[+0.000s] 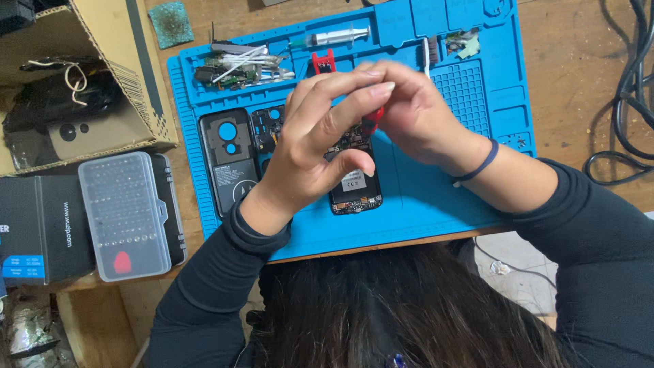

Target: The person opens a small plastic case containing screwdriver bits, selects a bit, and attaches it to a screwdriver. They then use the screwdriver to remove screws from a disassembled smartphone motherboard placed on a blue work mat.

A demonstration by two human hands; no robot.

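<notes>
Meeting above the opened phone on the blue mat, both hands, left and right, are closed on a red-handled tool, seemingly steadied there for fine work.

A small electronics repair bench is showing here — a blue work mat, a screwdriver bit case, and an opened phone lying on wood.

Hands cover the work; edges crop the rest

The left hand and right hand hide most of a red-handled tool and the upper part of the opened phone. The cardboard box and cables run off frame; what sits in the mat's top tray is perhaps swabs.
</notes>
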